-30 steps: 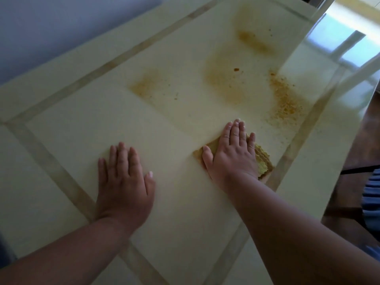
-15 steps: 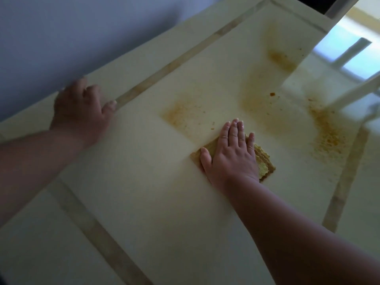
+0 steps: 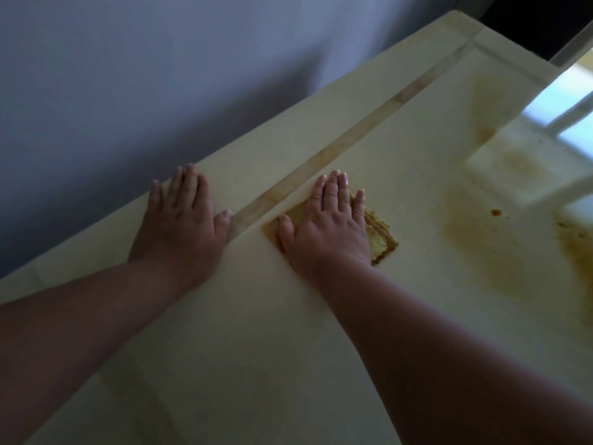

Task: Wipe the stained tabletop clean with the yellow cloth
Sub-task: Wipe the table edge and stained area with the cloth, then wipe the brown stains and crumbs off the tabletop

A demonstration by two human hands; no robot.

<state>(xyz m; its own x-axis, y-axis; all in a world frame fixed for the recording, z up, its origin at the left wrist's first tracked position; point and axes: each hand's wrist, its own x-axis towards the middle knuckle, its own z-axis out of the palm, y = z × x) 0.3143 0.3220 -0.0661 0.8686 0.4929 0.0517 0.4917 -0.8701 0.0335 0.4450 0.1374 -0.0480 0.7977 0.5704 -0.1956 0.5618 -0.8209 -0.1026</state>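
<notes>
The pale glossy tabletop [image 3: 256, 332] fills most of the view. My right hand [image 3: 327, 223] presses flat, fingers straight, on the folded yellow cloth [image 3: 380, 239], which shows at the hand's right side and by the thumb. The cloth lies close to the tan inlay strip [image 3: 337, 149] near the table's far edge. My left hand [image 3: 183, 216] rests flat on the table's far border, to the left of the cloth. Brown-orange stains [image 3: 475, 239] spread over the surface to the right of the cloth, with a darker spot [image 3: 496, 212] among them.
A grey-blue wall [image 3: 160, 75] runs along the table's far edge. A bright window reflection [image 3: 545, 149] glares on the tabletop at the upper right. More stain marks [image 3: 577, 252] reach the right frame edge.
My right hand slid the cloth toward the far inlay strip, over the left stain patch, which no longer shows. My left hand moved from the near tabletop to the far border and now lies flat.
</notes>
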